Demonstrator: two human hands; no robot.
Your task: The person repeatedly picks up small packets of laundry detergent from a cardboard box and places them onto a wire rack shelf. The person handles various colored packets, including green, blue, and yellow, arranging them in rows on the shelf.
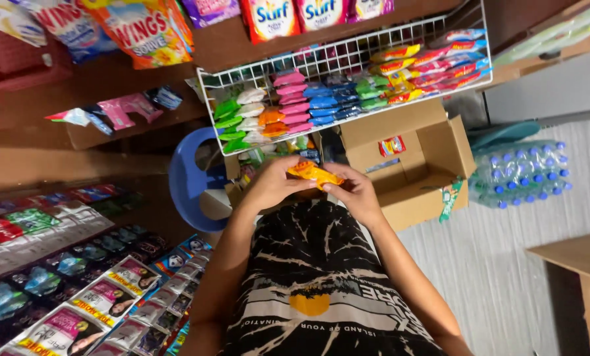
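From the head view, I hold an orange sachet between both hands at chest height: my left hand closed on its left end, my right hand pinching its right end. Beyond it hangs a wire rack of coloured sachets, with an open cardboard box just below.

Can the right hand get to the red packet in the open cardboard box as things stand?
Probably yes: the box is open-topped beside the right hand, the red packet lies uncovered. But both hands hold an orange packet.
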